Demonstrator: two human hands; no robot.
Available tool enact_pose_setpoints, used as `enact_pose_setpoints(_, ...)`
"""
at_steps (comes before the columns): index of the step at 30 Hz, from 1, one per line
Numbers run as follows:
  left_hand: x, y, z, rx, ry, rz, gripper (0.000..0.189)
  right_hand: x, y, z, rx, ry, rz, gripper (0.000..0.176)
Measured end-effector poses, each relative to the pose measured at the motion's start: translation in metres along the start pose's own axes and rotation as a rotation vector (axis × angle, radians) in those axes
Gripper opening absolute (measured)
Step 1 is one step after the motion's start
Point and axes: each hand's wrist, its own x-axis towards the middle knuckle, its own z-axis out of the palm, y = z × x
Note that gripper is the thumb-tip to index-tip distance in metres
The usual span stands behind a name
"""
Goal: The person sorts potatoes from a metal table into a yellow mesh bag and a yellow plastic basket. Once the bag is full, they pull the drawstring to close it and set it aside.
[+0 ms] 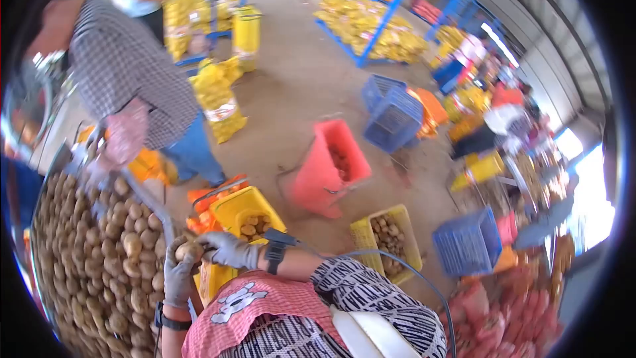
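My left hand [177, 278], in a grey-white glove, is wrapped round a potato [190, 250] at the edge of a sorting table. From the right, my gloved right hand [233, 250] reaches across with its fingers closed against the same potato. Many loose potatoes [99, 258] cover the table to the left of my hands. Just beyond my right hand stands a yellow crate [228, 205] with some potatoes in it. A second yellow crate [411, 229], holding smaller potatoes, is on the floor to the right.
A person in a checked shirt [132, 66] bends over the table's far end. Ahead stand a red bin [311, 179] and blue crates [394, 119]. Another blue crate [467, 242] and red mesh sacks [510, 318] lie right. Yellow sacks [371, 26] fill a pallet behind.
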Motion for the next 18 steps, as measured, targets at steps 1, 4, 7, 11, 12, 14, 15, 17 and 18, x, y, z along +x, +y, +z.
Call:
enact_pose_setpoints(1,-0.006,-0.001,-0.004,-0.004,0.098,0.017,0.046,-0.006,-0.025,-0.005,0.158,-0.077,0.387,0.031)
enact_pose_setpoints(4,-0.02,0.008,-0.016,-0.126,0.267,0.098,0.048,0.004,-0.031,0.004,-0.121,-0.18,0.321,0.019)
enact_pose_setpoints(7,-0.028,0.008,-0.026,-0.25,0.342,0.229,0.063,0.012,-0.005,0.012,-0.876,-0.178,-0.429,0.032)
enact_pose_setpoints(11,-0.059,0.043,-0.033,0.45,0.578,0.567,0.088,0.022,-0.023,0.045,0.132,-0.367,0.264,0.043)
enact_pose_setpoints(12,-0.064,0.044,-0.038,0.45,0.634,0.539,0.088,0.026,-0.035,0.053,0.292,-0.372,0.393,0.052)
enact_pose_setpoints(14,-0.076,0.044,-0.042,0.712,0.611,0.739,0.093,0.033,-0.077,0.07,0.603,-0.502,0.505,0.05)
enact_pose_setpoints(15,-0.082,0.043,-0.041,0.71,0.632,0.727,0.093,0.036,-0.091,0.077,0.917,-0.576,0.585,0.047)
enact_pose_setpoints(17,-0.088,0.04,-0.041,0.957,0.583,0.755,0.094,0.043,-0.088,0.091,0.887,-0.637,0.602,0.055)
enact_pose_setpoints(18,-0.091,0.039,-0.037,0.959,0.531,0.689,0.092,0.044,-0.079,0.094,0.877,-0.649,0.606,0.054)
